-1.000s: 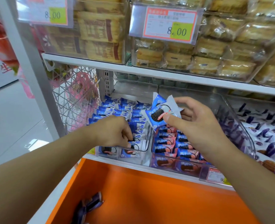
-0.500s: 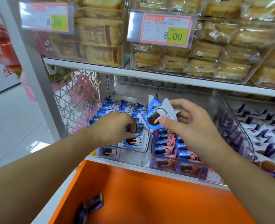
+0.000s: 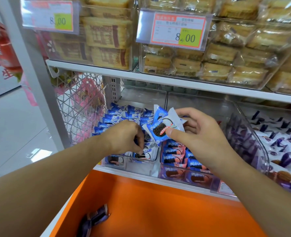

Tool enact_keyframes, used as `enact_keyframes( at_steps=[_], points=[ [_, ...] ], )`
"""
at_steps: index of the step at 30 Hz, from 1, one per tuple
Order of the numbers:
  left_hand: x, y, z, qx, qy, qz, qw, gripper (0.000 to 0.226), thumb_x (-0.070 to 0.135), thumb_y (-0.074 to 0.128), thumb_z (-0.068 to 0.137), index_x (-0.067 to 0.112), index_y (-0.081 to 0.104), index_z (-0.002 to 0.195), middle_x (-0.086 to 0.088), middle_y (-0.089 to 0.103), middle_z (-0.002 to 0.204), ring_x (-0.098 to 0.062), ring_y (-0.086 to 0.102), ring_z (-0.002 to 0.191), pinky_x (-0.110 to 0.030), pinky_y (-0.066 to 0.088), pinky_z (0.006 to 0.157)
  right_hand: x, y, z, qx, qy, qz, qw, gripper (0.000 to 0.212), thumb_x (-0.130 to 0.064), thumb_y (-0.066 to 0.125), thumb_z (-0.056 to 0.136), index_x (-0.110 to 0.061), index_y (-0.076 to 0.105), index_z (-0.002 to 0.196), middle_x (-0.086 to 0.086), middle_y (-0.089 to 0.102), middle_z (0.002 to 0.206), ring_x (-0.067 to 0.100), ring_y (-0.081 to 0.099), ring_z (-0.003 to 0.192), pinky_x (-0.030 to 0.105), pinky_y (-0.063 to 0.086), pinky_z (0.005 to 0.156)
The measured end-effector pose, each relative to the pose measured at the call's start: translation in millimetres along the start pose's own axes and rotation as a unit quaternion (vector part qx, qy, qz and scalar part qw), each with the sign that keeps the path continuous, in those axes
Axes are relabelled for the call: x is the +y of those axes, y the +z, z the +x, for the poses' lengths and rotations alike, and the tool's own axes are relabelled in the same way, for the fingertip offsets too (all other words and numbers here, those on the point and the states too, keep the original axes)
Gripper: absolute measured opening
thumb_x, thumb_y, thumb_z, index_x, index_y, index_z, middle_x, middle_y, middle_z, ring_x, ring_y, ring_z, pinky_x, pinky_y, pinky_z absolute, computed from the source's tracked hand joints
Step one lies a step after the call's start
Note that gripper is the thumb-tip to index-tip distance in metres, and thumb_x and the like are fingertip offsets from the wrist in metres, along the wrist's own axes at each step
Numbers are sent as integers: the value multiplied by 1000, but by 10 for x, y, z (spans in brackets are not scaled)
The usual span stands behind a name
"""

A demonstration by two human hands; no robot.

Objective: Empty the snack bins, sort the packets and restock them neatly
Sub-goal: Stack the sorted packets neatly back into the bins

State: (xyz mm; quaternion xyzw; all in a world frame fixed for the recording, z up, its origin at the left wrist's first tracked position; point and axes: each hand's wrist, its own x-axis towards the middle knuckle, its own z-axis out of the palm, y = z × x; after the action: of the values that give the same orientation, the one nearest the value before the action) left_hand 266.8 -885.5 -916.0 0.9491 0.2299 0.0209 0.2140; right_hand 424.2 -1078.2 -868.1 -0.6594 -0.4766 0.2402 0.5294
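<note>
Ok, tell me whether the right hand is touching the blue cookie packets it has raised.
Touching. The head view shows the right hand pinching the blue cookie packets, thumb pressed on the front one.

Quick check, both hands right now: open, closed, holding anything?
Left hand: fingers curled, pinching a blue-and-white packet in the left bin.
Right hand: gripping a few blue cookie packets above the bins.

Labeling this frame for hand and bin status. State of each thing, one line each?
Left hand: reaching down into the blue bin, fingers pinching a packet.
Right hand: raised over the bins, gripping blue packets.
Blue bin: partly filled, packets in rows.
Pink bin: front filled, back bare.
Purple bin: heaped full.
Orange tray: holds a few purple packets.
</note>
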Motion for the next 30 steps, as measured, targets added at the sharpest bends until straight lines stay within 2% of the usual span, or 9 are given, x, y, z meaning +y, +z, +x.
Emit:
enact_keyframes(
  at_steps=[5,8,10,12,14,19,23,26,30],
  points=[
    [-18,-47,-83,19,-38,-74,996,7,28,89,80,29,82,82,22,70,74,5,64,73,-7,42,60,5,11,-6,-9,-1,-6,1000,41,-16,85,86,-28,68,121,-8,78,108,8,75,100,22,59,87],
    [74,-170,-220,87,-51,-157,982,7,28,77,93,27,80,87,15,72,78,3,63,67,-15,44,64,-2,23,-10,-14,6,-2,1000,40,-16,85,87,-29,68,121,-8,79,107,8,75,100,23,60,86],
    [214,-283,-370,148,-77,-285,944,19,27,64,102,19,79,95,10,76,86,3,65,67,-16,47,65,-13,35,-8,-14,9,6,1000,41,-16,85,86,-29,68,121,-7,79,108,9,75,100,30,62,88],
    [363,-373,-545,135,-91,-404,900,28,33,57,105,14,78,106,3,78,101,-11,75,86,-27,58,78,-39,66,-1,-10,4,2,1000,41,-16,86,85,-30,69,120,-7,78,108,9,75,100,32,62,90],
    [471,-396,-683,105,-84,-460,878,26,32,64,100,11,75,112,-3,78,107,-24,77,96,-39,61,87,-67,113,1,-8,-6,-4,1000,42,-16,87,84,-30,69,119,-8,77,108,10,74,99,34,61,91],
    [493,-424,-799,144,-93,-426,888,33,10,88,79,10,72,109,-10,75,105,-31,77,88,-38,64,82,-108,178,-11,-53,6,37,998,46,-14,88,83,-28,67,122,1,78,110,21,75,102,45,59,98],
    [425,-484,-901,168,-64,-343,922,44,21,94,68,19,72,106,1,77,102,-30,73,87,-45,63,86,-137,139,-4,-55,11,68,996,27,-4,69,98,-22,73,118,9,76,107,21,75,92,36,61,80],
    [432,-507,-922,175,-56,-326,927,52,20,95,67,25,70,113,0,76,98,-29,72,85,-44,62,85,-135,158,-9,-46,13,25,999,25,0,67,98,-20,76,110,6,77,99,14,74,84,29,60,76],
    [502,-469,-903,158,-48,-311,936,64,12,88,79,33,63,133,1,68,101,-18,72,81,-36,62,83,-147,211,-9,-68,9,6,998,38,11,62,96,-19,74,117,9,76,105,18,76,94,30,62,88]
  ],
)
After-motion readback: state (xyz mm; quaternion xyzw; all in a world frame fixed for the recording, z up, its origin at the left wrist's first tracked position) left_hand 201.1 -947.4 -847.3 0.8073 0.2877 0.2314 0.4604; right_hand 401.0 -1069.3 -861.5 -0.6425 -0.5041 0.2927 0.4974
